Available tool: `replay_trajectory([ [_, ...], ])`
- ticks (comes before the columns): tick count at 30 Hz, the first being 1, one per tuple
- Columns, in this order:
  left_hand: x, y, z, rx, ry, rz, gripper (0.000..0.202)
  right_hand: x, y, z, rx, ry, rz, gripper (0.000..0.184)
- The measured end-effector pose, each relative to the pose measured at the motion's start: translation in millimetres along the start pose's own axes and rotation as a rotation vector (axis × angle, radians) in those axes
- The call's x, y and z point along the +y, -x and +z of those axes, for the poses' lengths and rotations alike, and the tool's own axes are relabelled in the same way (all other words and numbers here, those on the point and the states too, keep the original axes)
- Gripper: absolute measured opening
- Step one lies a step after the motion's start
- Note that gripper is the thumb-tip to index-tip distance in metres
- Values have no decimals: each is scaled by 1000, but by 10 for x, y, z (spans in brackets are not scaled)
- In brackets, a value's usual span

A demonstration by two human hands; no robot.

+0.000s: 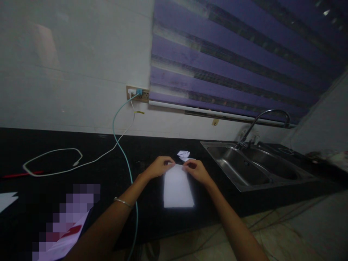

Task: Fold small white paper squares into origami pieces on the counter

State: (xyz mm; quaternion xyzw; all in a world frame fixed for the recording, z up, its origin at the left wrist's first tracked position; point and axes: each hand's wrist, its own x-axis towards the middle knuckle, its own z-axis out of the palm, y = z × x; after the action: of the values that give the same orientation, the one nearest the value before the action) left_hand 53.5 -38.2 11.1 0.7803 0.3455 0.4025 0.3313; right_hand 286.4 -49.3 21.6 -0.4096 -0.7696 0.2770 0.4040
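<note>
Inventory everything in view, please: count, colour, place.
Paper: one sheet or stack, white, lower centre
Folded paper: unclear count, white, beyond it
Sink: one, silver, right
Faucet: one, silver, behind sink
Countertop: one, black, beneath
Cables: two, teal and white, left
Wall: one, pale, background
Outlet panel: one, beige, on wall
Plugs: two, white and teal, in panel
Blind: one, purple, upper right
Wall plate: one, yellowish, under blind
Floor: one, pale, lower right
Red object: one, red, left counter
Pale item: unclear count, white, left edge
Pixelated patch: one, mauve, lower left
Bracelet: one, silver, left wrist
Left hand: one, bare, paper's far edge
Right hand: one, bare, paper's far edge
</note>
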Motion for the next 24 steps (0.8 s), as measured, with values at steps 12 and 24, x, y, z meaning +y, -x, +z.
replay_trajectory([
  [12,20,-75,-10,271,250,-88,28,-7,50,38,-150,-297,231,37],
  [24,96,23,-53,9,506,-173,37,44,-15,58,70,-247,194,43],
])
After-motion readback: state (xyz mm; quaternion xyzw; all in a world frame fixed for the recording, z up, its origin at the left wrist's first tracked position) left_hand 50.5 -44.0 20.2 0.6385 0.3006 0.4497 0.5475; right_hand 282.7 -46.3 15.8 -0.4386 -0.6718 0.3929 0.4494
